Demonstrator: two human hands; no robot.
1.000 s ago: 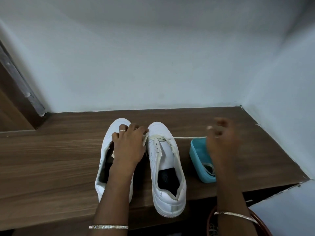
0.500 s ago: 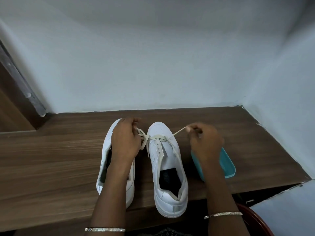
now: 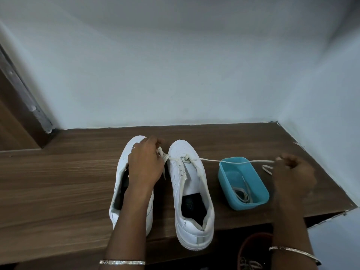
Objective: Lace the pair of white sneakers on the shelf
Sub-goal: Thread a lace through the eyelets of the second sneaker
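Two white sneakers stand side by side on the brown wooden shelf (image 3: 58, 182), toes pointing at the wall. A cream lace (image 3: 212, 160) runs through the front eyelets of the right sneaker (image 3: 191, 221). My left hand (image 3: 145, 164) lies over the left sneaker (image 3: 134, 145) and pinches the lace's left end between the two shoes. My right hand (image 3: 292, 170) pinches the other end, drawn out taut to the right above the teal box. The lace tip hangs in a loop just left of that hand.
A teal plastic box (image 3: 243, 205) holding another coiled lace sits right of the right sneaker. White walls close the shelf at the back and right. A red-brown round container (image 3: 251, 248) stands below the shelf's front edge. A wooden door frame is at the far left.
My right hand went in to the right sneaker's eyelets, then pulled the lace far out to the right past the teal box. My left hand stayed on the left end.
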